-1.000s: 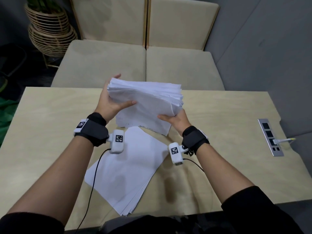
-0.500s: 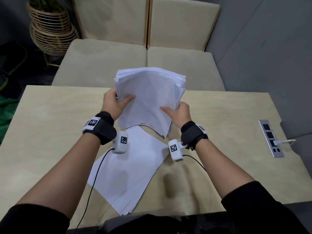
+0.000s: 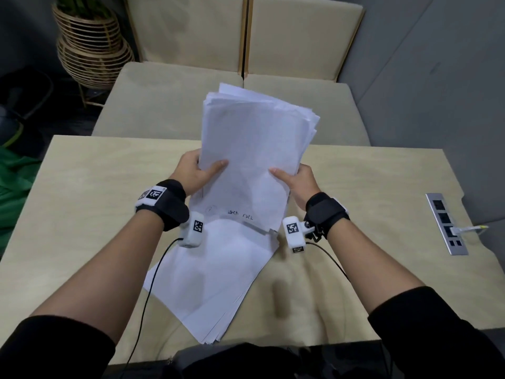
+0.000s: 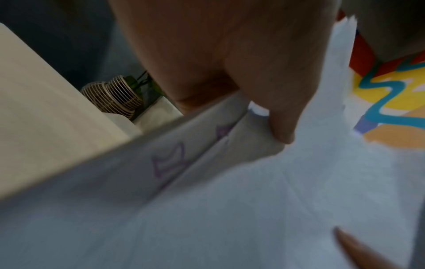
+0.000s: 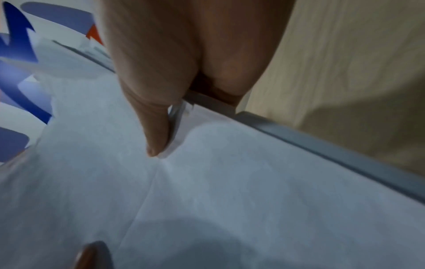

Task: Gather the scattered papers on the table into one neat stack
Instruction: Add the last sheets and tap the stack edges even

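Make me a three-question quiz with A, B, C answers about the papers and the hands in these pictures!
1. Where is the second pile of papers?
A. on the sofa
B. flat on the table, near the person
C. on the floor

2. How many hands hold the raised bundle of papers?
A. none
B. one
C. two

3. How does the raised bundle stand?
A. upright, bottom edge down towards the table
B. lying flat
C. rolled into a tube

Answers:
1 B, the pile lies on the table between the forearms.
2 C, the left hand and right hand grip its two sides, thumbs in front.
3 A, the sheets rise from the hands, with uneven top edges.
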A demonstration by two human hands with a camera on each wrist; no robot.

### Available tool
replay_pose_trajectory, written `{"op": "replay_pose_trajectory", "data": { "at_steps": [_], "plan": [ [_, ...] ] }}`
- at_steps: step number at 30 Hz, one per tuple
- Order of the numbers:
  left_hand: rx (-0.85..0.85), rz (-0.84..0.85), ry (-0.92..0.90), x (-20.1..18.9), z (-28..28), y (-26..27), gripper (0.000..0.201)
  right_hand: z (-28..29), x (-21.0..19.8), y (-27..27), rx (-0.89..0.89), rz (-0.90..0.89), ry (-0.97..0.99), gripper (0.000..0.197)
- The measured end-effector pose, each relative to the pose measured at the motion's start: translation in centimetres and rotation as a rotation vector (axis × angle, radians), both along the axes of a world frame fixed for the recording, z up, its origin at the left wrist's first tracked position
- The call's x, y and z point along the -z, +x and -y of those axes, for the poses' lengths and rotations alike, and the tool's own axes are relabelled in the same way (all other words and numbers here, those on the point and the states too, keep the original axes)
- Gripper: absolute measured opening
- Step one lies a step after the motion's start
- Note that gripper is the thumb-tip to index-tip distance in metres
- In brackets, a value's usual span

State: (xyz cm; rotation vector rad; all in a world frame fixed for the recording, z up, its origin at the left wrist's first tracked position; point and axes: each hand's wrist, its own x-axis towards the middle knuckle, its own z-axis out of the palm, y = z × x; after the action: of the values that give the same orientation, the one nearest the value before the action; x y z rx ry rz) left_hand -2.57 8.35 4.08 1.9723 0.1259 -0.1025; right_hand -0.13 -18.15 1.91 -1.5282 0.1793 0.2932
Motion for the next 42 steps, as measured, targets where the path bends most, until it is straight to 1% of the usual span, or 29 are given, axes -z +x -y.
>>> {"op": "replay_pose_trajectory", "data": {
  "at_steps": [2, 4, 5, 6, 7, 8, 9, 11, 12, 13, 15, 17, 18, 20, 21, 23, 24, 25, 27, 29, 30, 32, 33, 35, 37, 39, 41, 42],
  "plan": [
    [-0.011, 0.066, -0.002, -1.1, 0.5, -0.1, 0.017, -0.6, 0.0, -0.2, 0.015, -0.018, 0.075, 0.024],
    [-0.027, 0.128, 0.026, -2.1, 0.5, -0.2, 0.017, -1.2, 0.2, -0.6, 0.022, -0.039, 0.15, 0.026],
    [-0.033, 0.138, 0.044, -2.7, 0.2, -0.3, 0.018, -1.4, 0.4, -0.9, -0.005, -0.063, 0.148, 0.027],
    [-0.042, 0.137, 0.052, -3.2, -0.3, -0.6, 0.016, -1.4, 0.8, -1.4, -0.057, -0.103, 0.096, 0.03],
    [-0.048, 0.138, 0.052, -3.8, -1.1, -0.9, 0.013, -1.3, 1.3, -1.9, -0.132, -0.155, -0.017, 0.035],
    [-0.054, 0.15, 0.044, -4.3, -2.0, -1.2, 0.011, -1.1, 2.1, -2.6, -0.227, -0.209, -0.177, 0.041],
    [-0.065, 0.163, 0.037, -4.6, -3.0, -1.5, 0.009, -0.8, 3.2, -3.4, -0.348, -0.24, -0.383, 0.049],
    [-0.092, 0.188, 0.027, -5.1, -4.7, -2.1, 0.01, -0.3, 5.6, -4.9, -0.611, -0.235, -0.824, 0.069],
    [-0.116, 0.186, 0.005, -5.2, -5.3, -2.5, 0.009, -0.3, 6.6, -5.7, -0.695, -0.217, -0.981, 0.077],
    [-0.138, 0.18, -0.029, -5.2, -5.7, -2.9, 0.005, -0.5, 7.4, -6.3, -0.729, -0.2, -1.081, 0.081],
    [-0.187, 0.183, -0.082, -5.4, -6.1, -3.6, 0.006, -1.2, 8.2, -7.3, -0.713, -0.156, -1.18, 0.081],
    [-0.205, 0.176, -0.123, -5.5, -6.1, -4.5, 0.003, -2.0, 8.5, -8.0, -0.66, -0.169, -1.166, 0.077],
    [-0.209, 0.173, -0.139, -5.4, -6.0, -4.9, 0.007, -2.3, 8.6, -8.2, -0.629, -0.187, -1.141, 0.075],
    [-0.211, 0.17, -0.188, -5.3, -5.9, -5.7, 0.006, -2.6, 8.6, -8.3, -0.549, -0.163, -1.097, 0.068],
    [-0.212, 0.167, -0.204, -5.3, -5.9, -6.1, 0.005, -2.7, 8.6, -8.4, -0.513, -0.119, -1.082, 0.059],
    [-0.223, 0.162, -0.238, -5.1, -6.0, -6.6, 0.01, -2.9, 8.3, -8.3, -0.486, -0.017, -1.114, 0.031],
    [-0.226, 0.155, -0.252, -5.1, -6.1, -6.8, 0.011, -2.6, 8.4, -8.0, -0.486, -0.004, -1.13, 0.025],
    [-0.229, 0.153, -0.262, -5.1, -6.1, -6.9, 0.013, -2.2, 8.5, -7.7, -0.463, 0.004, -1.131, 0.023],
    [-0.234, 0.152, -0.284, -4.9, -6.2, -7.1, 0.015, -0.9, 8.1, -6.9, -0.35, -0.006, -1.089, 0.017],
    [-0.247, 0.159, -0.304, -5.0, -6.1, -7.4, 0.014, 0.7, 7.4, -6.1, -0.196, -0.015, -0.974, 0.027],
    [-0.25, 0.163, -0.324, -4.9, -6.0, -7.5, 0.015, 1.4, 6.7, -5.8, -0.142, -0.028, -0.898, 0.027],
    [-0.267, 0.163, -0.351, -5.0, -5.9, -7.9, 0.017, 3.1, 5.6, -4.9, -0.018, -0.042, -0.676, 0.017],
    [-0.279, 0.158, -0.374, -5.0, -5.9, -8.1, 0.018, 4.1, 5.5, -4.2, 0.066, -0.052, -0.547, 0.018],
    [-0.311, 0.15, -0.444, -4.8, -6.2, -8.4, 0.022, 5.5, 5.3, -3.4, 0.217, -0.077, -0.389, 0.034],
    [-0.329, 0.138, -0.483, -4.7, -6.2, -8.8, 0.019, 5.9, 5.6, -3.6, 0.212, -0.134, -0.332, 0.041],
    [-0.34, 0.143, -0.489, -4.5, -5.9, -8.8, 0.012, 5.6, 6.1, -4.7, 0.127, -0.229, -0.341, 0.042],
    [-0.367, 0.136, -0.504, -4.3, -5.5, -8.7, 0.013, 4.8, 6.2, -5.9, 0.074, -0.238, -0.365, 0.034],
    [-0.377, 0.125, -0.527, -4.0, -5.4, -8.5, 0.015, 4.4, 5.8, -6.2, 0.063, -0.235, -0.346, 0.03]
  ]
}}
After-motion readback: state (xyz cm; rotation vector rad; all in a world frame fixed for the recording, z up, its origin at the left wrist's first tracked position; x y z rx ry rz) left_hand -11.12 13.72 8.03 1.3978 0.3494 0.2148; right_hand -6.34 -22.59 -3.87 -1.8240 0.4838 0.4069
